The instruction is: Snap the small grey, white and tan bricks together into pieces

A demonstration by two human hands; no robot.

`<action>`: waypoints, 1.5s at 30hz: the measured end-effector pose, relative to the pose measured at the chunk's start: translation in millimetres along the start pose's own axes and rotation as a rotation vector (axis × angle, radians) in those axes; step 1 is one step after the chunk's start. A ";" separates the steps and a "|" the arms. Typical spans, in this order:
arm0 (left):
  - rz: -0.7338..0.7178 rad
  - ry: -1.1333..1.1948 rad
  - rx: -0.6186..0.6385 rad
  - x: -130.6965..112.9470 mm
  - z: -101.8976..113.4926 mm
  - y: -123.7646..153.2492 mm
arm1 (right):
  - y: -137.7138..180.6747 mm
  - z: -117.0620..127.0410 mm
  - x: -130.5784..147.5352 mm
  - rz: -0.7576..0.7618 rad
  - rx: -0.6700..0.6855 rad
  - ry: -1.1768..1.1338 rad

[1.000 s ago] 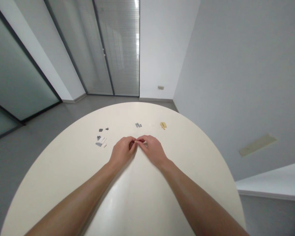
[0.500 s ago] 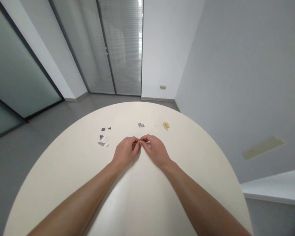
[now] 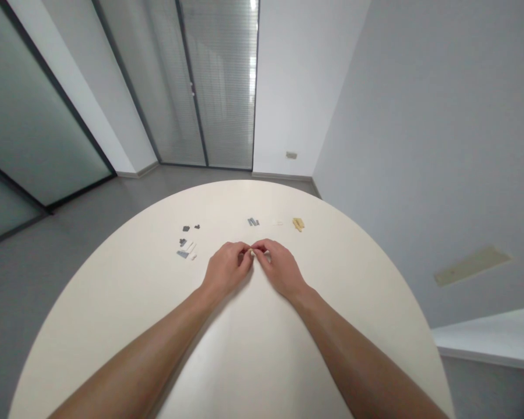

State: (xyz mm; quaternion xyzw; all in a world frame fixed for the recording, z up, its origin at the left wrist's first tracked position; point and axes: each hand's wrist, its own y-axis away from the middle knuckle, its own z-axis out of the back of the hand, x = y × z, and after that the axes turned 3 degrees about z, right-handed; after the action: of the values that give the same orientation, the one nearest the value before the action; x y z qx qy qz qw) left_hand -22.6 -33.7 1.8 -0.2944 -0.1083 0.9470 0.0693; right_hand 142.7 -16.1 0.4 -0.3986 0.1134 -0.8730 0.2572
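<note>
My left hand (image 3: 227, 266) and my right hand (image 3: 280, 267) meet fingertip to fingertip above the middle of the table. Both are closed in a pinch on one small tan piece (image 3: 251, 252), mostly hidden by the fingers; its exact kind is too small to make out. Beyond my right hand lie a heap of tan pieces (image 3: 298, 223), a few pale pieces (image 3: 279, 223) and some grey strips (image 3: 253, 222). Left of my left hand is a loose group of grey pieces (image 3: 183, 254) and white pieces (image 3: 193, 256), with dark pieces (image 3: 186, 228) just behind.
The round white table (image 3: 113, 302) has its curved far edge beyond the small pieces. Past it stand a glass partition (image 3: 218, 87) and a pale wall (image 3: 419, 145) on the right.
The view has shifted slightly, so the table's pieces sit a little further right. My hands keep their pinch together on the small tan piece, with only slight finger movement.
</note>
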 end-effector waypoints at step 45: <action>-0.020 0.039 -0.004 1.4 -0.2 -0.9 | 0.1 -1.6 -0.6 -0.029 -0.048 -0.006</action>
State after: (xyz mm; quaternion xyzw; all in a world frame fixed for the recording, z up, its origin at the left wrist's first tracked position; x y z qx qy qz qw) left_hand -23.5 -32.4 1.0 -0.3117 -0.1116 0.9402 0.0802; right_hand 141.9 -15.9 -1.0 -0.4089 0.1274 -0.8725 0.2351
